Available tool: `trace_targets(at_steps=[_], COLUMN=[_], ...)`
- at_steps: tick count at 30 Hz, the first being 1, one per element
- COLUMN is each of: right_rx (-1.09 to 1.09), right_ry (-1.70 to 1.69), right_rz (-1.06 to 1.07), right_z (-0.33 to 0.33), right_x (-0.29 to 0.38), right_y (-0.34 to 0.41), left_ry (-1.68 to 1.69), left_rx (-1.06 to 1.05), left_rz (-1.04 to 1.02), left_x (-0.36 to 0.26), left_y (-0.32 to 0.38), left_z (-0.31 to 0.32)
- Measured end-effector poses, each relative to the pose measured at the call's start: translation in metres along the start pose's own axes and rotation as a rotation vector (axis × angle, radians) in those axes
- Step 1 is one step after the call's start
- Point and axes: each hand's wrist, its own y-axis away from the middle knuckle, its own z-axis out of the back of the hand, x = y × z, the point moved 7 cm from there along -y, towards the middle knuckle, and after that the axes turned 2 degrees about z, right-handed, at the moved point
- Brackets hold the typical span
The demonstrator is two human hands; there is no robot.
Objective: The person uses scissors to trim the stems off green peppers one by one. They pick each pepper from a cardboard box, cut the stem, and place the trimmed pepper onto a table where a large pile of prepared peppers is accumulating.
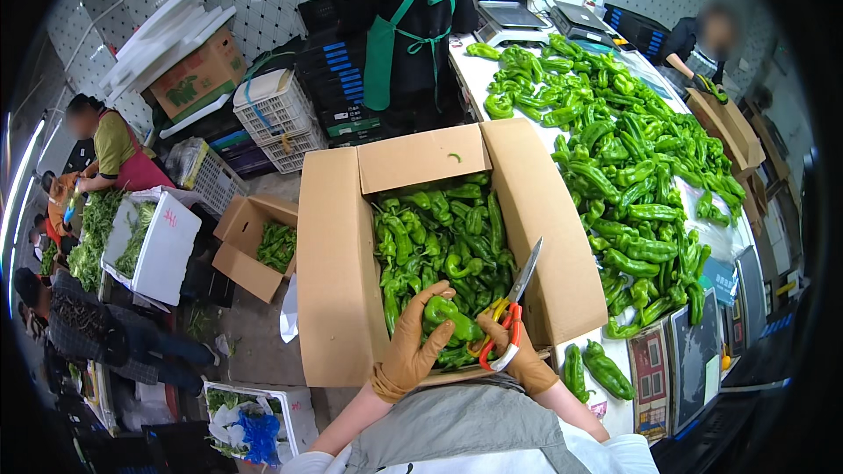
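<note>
An open cardboard box (337,263), its flaps spread, stands before me with many green peppers (421,230) inside. Over its near edge, my left hand (413,342), in a brown rubber glove, holds one curled green pepper (449,317) between thumb and fingers. My right hand (517,349), gloved likewise, grips scissors (506,326) with red and yellow handles; their blades point up and away over the right side of the box. A small green stem piece (454,157) lies on the far flap. Two peppers (607,370) rest on the white table just right of my right hand.
A long pile of green peppers (625,171) covers the table to the right, with scales (512,15) at its far end. Beyond the box stands a person in a green-strapped apron (409,33). Left are a smaller box (253,270), foam boxes (164,250) of greens and other people.
</note>
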Motion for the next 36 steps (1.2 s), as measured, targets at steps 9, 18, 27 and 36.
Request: trace_targets(at_steps=[9, 18, 27, 36], right_rx=[-0.003, -0.011, -0.031, -0.065], right_ry=[0.131, 0.159, 0.088, 0.065], right_rz=[0.077, 0.057, 0.045, 0.067], right_z=[0.000, 0.001, 0.002, 0.002], right_x=[0.005, 0.003, 0.001, 0.002], right_y=[0.003, 0.003, 0.001, 0.000], left_ry=[-0.090, 0.004, 0.247, 0.284], left_rx=[0.025, -0.054, -0.039, 0.180], left_rz=[-0.017, 0.076, 0.181, 0.188], left_x=[0.003, 0.002, 0.008, 0.001], left_y=[-0.001, -0.006, -0.005, -0.001], left_z=[0.002, 0.014, 0.014, 0.018])
